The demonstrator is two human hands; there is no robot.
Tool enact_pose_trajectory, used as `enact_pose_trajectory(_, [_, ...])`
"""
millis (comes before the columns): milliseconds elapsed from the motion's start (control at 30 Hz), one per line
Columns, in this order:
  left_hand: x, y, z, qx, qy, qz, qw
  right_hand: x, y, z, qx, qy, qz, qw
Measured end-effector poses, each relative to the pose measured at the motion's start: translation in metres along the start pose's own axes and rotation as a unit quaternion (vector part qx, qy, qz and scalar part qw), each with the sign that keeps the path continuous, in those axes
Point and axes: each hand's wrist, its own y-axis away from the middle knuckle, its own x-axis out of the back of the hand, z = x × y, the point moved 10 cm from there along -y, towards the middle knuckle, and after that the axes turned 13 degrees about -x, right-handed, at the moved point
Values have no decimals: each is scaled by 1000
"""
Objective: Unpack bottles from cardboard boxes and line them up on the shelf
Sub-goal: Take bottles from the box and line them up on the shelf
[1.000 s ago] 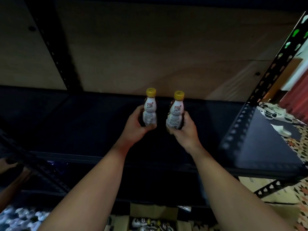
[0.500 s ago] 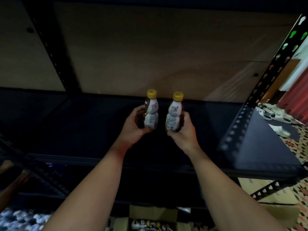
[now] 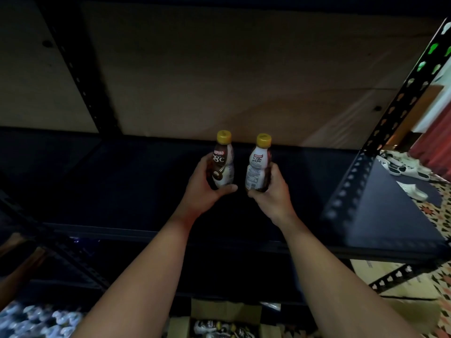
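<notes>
Bottles first: you have two of them, one in each fist, both upright and held over the dark shelf board (image 3: 122, 181), toward its rear. Your left hand (image 3: 205, 189) is wrapped around the lower body of the left bottle (image 3: 223, 164), thumb curled across the front under the label. Your right hand (image 3: 271, 193) is clamped the same way on the right bottle (image 3: 258, 167). The two bottles sit just beside each other with a narrow gap, yellow caps up, close to the wooden back panel (image 3: 244, 81).

Risks from here, as I judge them. You cannot see the bases, since your palms cover them, so whether they already rest on the board is unclear; let go too early and a bottle may drop and tip. The shelf is very dark, which makes it hard to judge depth, and a bottle set down at a slant could knock its neighbour over. Pushing too far back could bump the caps or shoulders against the panel. The narrow gap also leaves little room to pull your fingers out without nudging the other bottle.

Count: two bottles in hand, none visible standing on this shelf. Below, one open cardboard box (image 3: 180, 325) holds more bottles, too blurred to count. One perforated upright (image 3: 400, 98) stands at right.
</notes>
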Motion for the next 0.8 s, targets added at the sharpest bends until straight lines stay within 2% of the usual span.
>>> enact_pose_trajectory(267, [4, 2, 3, 1, -36, 17, 999, 1, -4, 6, 7, -8, 7, 1000])
enact_pose_trajectory(700, [4, 3, 9, 5, -28, 17, 999, 3, 3, -5, 32, 12, 41, 999])
enact_pose_trajectory(800, [4, 4, 10, 0, -18, 20, 1000, 4, 3, -2, 24, -8, 20, 1000])
